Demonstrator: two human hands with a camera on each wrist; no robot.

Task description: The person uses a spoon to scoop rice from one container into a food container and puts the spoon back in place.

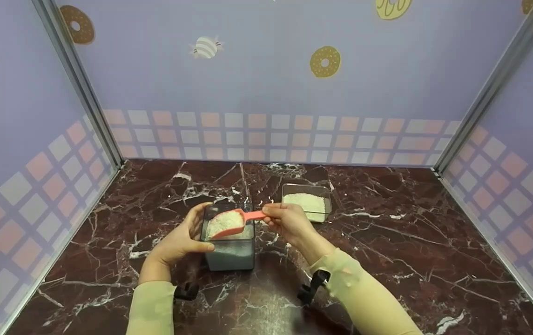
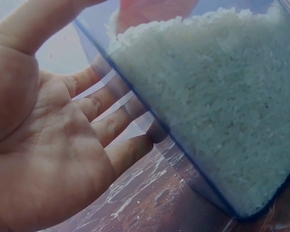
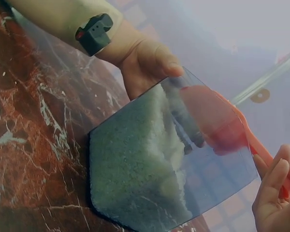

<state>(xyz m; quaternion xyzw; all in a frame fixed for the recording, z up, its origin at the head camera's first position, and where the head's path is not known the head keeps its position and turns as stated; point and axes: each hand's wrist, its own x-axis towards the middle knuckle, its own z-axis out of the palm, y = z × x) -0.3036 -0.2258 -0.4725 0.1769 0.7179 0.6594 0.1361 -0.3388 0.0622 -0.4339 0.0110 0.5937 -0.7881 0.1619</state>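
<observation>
dark red marble [image 1: 387, 260] with white veins fills the floor of the booth, walled on three sides by lilac panels printed with doughnuts and a band of pink and white squares; metal posts stand at the two back corners. near the middle of the slab sits a dark clear container [image 1: 229, 251] holding white rice, with bare stone open on its left, in front of it and far out to the right. the left hand [image 1: 180, 239] cups the container's left wall, thumb along the near side and fingers spread flat against the far side; the left wrist view shows the palm [image 2: 53, 159] open against the clear wall with rice heaped behind it. the right hand [image 1: 289, 222] pinches the handle of a pink scoop [image 1: 233, 222], whose bowl is heaped with rice and hangs just over the container's open top. behind and to the right, close by but apart, a second clear tray [image 1: 307, 201] holds a shallow layer of rice, standing short of the back wall.
</observation>
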